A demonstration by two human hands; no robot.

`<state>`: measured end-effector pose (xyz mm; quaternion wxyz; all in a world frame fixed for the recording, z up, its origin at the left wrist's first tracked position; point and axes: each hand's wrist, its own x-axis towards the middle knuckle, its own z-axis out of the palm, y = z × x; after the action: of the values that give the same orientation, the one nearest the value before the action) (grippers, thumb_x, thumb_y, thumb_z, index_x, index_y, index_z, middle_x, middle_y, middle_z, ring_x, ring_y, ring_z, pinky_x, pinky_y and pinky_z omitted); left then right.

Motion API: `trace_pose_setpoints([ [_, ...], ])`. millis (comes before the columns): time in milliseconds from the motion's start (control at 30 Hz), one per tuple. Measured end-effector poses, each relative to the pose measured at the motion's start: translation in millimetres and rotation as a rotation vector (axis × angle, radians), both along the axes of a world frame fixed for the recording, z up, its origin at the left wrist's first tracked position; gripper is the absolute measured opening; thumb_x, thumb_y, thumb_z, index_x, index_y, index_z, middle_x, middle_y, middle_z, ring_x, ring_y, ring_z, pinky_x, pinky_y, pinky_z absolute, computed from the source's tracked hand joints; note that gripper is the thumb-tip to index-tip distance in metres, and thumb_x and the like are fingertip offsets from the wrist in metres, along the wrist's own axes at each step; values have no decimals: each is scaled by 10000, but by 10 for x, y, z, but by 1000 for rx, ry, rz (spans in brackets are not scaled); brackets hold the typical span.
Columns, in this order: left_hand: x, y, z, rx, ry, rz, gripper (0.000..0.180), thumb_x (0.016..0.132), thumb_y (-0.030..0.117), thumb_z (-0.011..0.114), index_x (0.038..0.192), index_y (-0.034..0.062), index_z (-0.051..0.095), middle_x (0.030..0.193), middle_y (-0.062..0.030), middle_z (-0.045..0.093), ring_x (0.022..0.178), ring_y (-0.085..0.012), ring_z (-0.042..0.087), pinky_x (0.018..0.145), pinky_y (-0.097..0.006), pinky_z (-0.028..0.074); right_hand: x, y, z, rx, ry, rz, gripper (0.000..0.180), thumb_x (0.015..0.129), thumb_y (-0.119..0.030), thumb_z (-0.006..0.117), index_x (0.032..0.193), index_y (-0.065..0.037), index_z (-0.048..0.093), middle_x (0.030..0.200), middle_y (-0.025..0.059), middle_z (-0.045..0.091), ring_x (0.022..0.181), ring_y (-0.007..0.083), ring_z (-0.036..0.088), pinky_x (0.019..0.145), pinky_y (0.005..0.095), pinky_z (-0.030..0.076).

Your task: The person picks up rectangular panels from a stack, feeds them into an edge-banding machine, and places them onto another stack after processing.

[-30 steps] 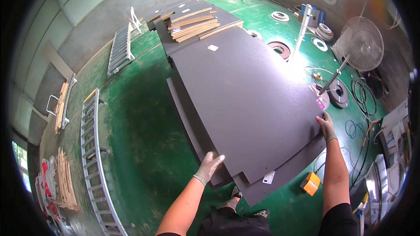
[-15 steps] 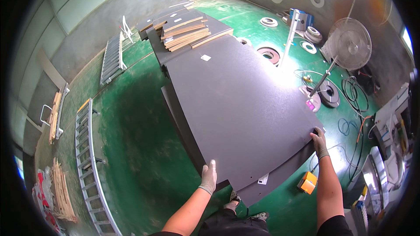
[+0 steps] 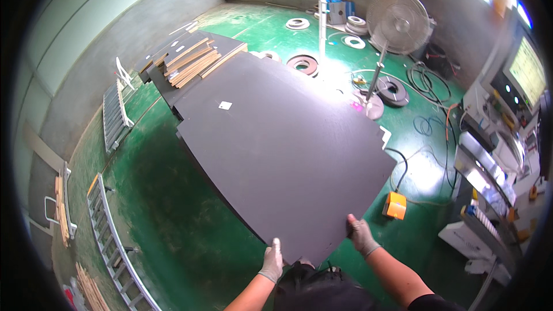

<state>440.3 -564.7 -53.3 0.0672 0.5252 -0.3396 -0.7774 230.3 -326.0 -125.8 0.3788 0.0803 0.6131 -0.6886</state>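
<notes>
Dark grey board (image 3: 276, 150), a big sheet lying over the stack on the green floor (image 3: 173, 213), is gripped at its near edge by the left hand (image 3: 272, 260) and right hand (image 3: 362, 235), apparently mid-carry; moving it on needs both grips kept level.

Fan (image 3: 397, 20), orange box (image 3: 395, 205), ladder (image 3: 112, 242), wood strips (image 3: 193, 60).

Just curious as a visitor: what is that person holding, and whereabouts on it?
A large dark board, gripped at its near edge: left hand and right hand each hold that edge, apart.
</notes>
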Motion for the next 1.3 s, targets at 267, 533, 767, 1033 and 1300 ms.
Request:
trace_pose_setpoints([
  [267,211,670,285,369,143,-489,531,1026,416,482,1367,11,442,1325,-186,551,1199,-309,570,990,-458,486,260,431,402,-179,-75,-419,441,964,-447,600,1063,-17,606,981,92,672,859,231,652,804,415,559],
  [533,220,960,-51,584,458,-93,564,958,437,544,1382,75,458,1434,-150,468,1281,-383,458,1086,-549,358,382,2418,1249,63,-61,-543,326,969,-353,609,1014,-31,612,874,81,658,721,232,637,669,410,549],
  [767,160,537,39,278,486,33,517,958,475,541,1320,106,548,1325,-80,580,1231,-317,522,1080,-507,385,981,3470,1184,239,87,-823,467,1015,-431,484,1125,1,626,1031,95,655,924,233,595,878,404,483],
  [1033,-119,838,319,357,445,-205,552,957,472,561,1362,101,506,1362,-76,549,1259,-305,504,1088,-500,392,1964,3739,1358,253,224,-1117,502,1043,-418,437,995,37,645,953,73,638,851,166,550,803,347,474],
  [1300,-1318,1236,421,548,393,-599,438,918,302,660,1280,73,567,1301,-83,599,1230,-303,535,1091,-499,394,2983,3697,1587,118,250,-1538,508,1053,-403,397,1213,36,596,1160,106,630,1050,214,613,946,360,492],
])
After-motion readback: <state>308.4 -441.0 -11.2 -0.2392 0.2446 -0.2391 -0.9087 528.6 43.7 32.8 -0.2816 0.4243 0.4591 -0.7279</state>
